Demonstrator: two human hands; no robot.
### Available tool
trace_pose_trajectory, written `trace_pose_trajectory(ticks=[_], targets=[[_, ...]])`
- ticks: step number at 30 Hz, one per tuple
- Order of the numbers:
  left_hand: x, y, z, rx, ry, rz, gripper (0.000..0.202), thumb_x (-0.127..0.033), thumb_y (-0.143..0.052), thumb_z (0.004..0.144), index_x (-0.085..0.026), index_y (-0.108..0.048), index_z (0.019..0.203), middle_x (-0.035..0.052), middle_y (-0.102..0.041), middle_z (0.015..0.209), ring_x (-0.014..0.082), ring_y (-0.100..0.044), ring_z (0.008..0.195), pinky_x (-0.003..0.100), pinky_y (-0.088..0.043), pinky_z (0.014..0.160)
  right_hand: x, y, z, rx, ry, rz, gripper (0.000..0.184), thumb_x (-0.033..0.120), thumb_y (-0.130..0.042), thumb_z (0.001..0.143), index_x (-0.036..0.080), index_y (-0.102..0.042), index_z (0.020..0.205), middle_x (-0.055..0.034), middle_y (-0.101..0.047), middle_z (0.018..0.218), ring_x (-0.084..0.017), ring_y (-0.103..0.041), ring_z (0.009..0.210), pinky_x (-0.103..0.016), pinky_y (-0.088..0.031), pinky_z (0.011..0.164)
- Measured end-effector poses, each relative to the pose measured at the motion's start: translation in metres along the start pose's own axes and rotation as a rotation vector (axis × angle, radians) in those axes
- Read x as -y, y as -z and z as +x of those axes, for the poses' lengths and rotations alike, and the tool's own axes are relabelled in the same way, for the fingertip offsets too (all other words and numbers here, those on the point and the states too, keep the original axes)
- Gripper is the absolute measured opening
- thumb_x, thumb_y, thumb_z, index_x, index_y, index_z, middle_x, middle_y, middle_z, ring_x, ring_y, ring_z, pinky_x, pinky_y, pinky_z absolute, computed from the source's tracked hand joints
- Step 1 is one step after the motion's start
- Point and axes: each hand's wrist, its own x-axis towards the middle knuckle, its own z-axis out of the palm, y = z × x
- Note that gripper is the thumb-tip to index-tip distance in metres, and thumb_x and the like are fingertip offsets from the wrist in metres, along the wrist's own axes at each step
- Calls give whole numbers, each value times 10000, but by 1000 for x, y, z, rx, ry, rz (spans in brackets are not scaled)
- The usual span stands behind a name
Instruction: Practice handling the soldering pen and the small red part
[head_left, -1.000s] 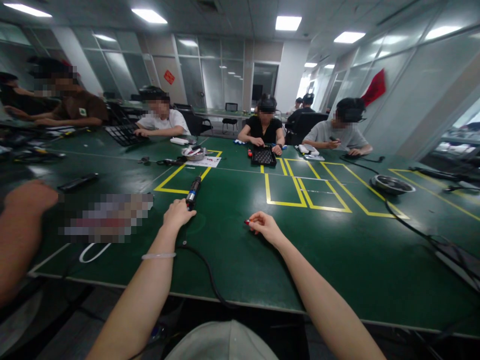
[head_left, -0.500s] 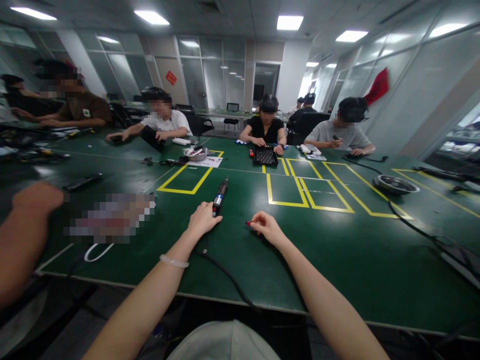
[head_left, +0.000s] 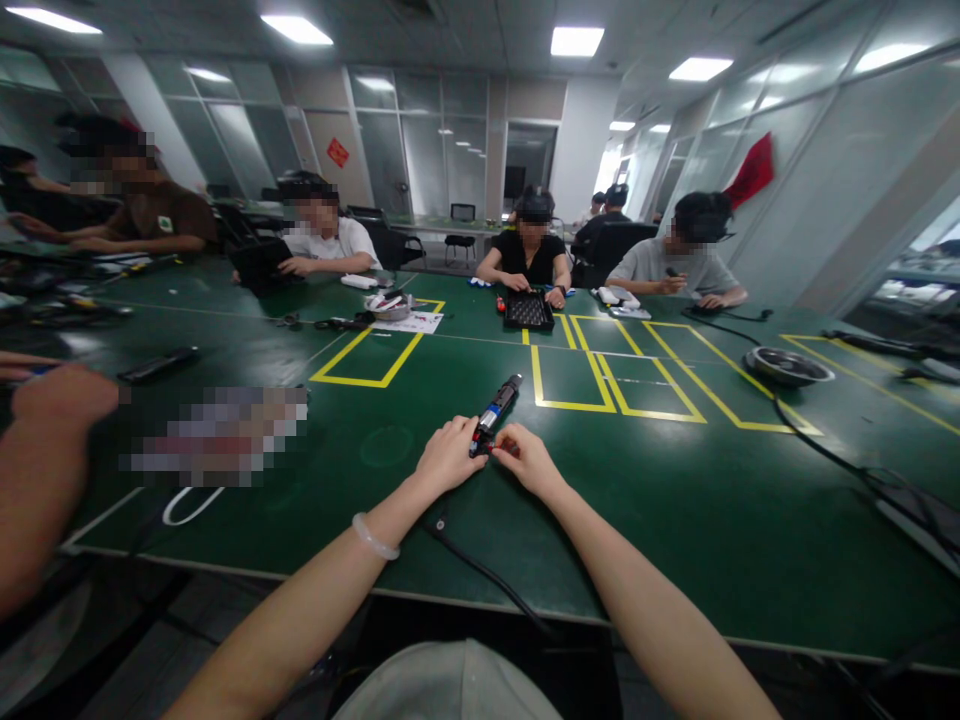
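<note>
Tool [head_left: 498,405], dark and cylindrical with a silver and blue band, lies slantwise just in front of me over the green table [head_left: 660,520], its long axis running away from me and to the right. The narrow end points forward, just short of the yellow tape outline [head_left: 574,407]; the thicker end comes back toward my body. My left hand [head_left: 448,455] is closed around that near end, and its fingers cover much of it. My right hand [head_left: 529,458] is just beside, fingertips pinched on a small red piece [head_left: 493,449] at the tool's near end. My fingers hide most of that piece, so I can't make out its shape or whether it touches the tool. A black cable [head_left: 491,572] passes below my left wrist and drops from sight past the table edge. Whether the tool rests on the table or is slightly raised, I cannot tell.
</note>
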Motion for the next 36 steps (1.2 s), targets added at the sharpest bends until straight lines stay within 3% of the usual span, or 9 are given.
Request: trace_pose_trajectory(ticks=[9, 28, 36], targets=[[-2, 2, -1, 9, 10, -21, 507, -382, -591, 804, -227, -472, 1272, 120, -545, 1209, 267, -560, 1055, 354, -437, 854, 0, -9, -1, 20, -9, -105, 29, 176, -564, 839, 204, -560, 837, -3, -491, 827, -141, -504, 689, -255, -413, 681], [0, -2, -1, -2, -11, 5, 546, -364, -574, 805, -210, -435, 1310, 133, -530, 1218, 291, -559, 1050, 375, -444, 839, -2, -13, 1, 13, -10, -82, 35, 219, -596, 854, 203, -626, 861, -19, -529, 873, -141, -525, 708, -264, -428, 704], [0, -3, 0, -9, -1, -10, 546, -457, -566, 821, -213, -443, 1294, 120, -521, 1231, 259, -561, 1051, 335, -446, 842, -2, -11, 0, -20, 7, -50, 109, 226, -570, 885, 186, -670, 864, -38, -578, 882, -140, -545, 722, -261, -428, 691]])
